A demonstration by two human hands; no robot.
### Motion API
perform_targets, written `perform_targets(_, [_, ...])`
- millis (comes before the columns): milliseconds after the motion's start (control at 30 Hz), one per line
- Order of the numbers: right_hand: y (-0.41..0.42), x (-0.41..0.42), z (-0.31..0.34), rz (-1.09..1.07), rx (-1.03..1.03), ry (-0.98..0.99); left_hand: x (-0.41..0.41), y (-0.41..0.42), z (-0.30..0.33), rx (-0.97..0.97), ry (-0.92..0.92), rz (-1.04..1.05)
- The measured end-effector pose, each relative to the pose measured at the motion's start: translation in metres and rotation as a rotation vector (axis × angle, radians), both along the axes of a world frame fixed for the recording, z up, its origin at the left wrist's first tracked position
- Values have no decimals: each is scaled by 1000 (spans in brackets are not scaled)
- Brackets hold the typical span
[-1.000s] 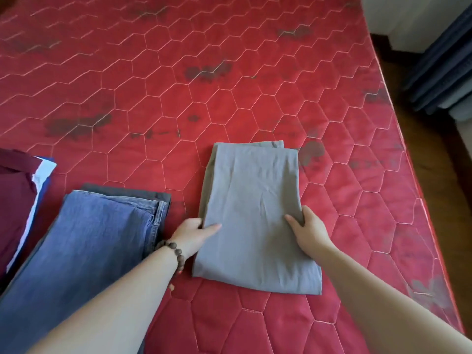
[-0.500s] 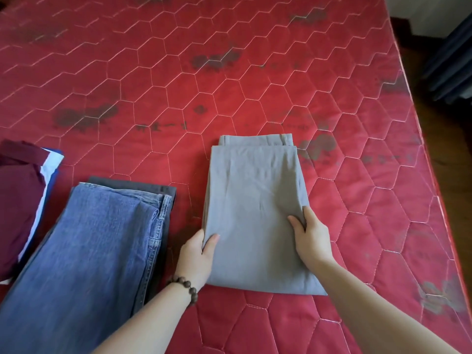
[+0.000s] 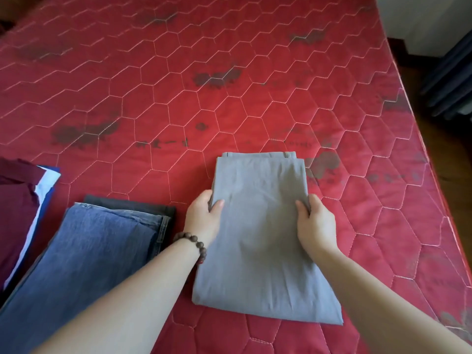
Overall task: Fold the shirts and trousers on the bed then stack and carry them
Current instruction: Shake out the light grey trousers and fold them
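While your left hand (image 3: 204, 218) grips the left edge of the grey trousers (image 3: 258, 233), thumb on top and fingers curled under, your right hand (image 3: 315, 223) clasps the right edge the same way. These trousers lie folded into a long, smooth rectangle on the red bed (image 3: 178, 98), near its right side. Just to the left sit folded jeans (image 3: 84, 251) on a dark garment (image 3: 132, 204), then a maroon shirt (image 3: 12, 213) at the frame's edge.
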State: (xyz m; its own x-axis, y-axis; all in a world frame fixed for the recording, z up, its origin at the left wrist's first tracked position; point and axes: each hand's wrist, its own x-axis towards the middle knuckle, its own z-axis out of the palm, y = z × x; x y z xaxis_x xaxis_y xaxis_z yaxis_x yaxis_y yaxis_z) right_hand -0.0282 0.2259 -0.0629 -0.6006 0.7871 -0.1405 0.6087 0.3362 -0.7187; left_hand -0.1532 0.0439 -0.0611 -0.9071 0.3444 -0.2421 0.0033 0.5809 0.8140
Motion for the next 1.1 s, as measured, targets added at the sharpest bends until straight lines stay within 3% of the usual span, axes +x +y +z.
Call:
perform_targets(100, [1, -5, -1, -6, 57, 3, -1, 4, -5, -109, 172, 28])
perform_targets(200, [0, -2, -12, 72, 126, -327, 7, 0, -17, -454, 183, -21])
perform_targets(300, [-4, 7, -18, 30, 320, -442, 18, -3, -26, -469, 165, 23])
perform_targets(433, [-4, 18, -26, -45, 187, -448, 22, -4, -32, -561, 133, 23])
perform_targets(567, [-7, 28, -25, 27, 178, -452, 33, -5, -34, -568, 56, -29])
perform_targets(900, [-53, 81, -25, -11, 121, -448, 96, -45, -32, -696, 134, -61])
perform_targets(1100, [-92, 140, -13, -60, -185, -251, 141, -94, -12, -586, 146, -125])
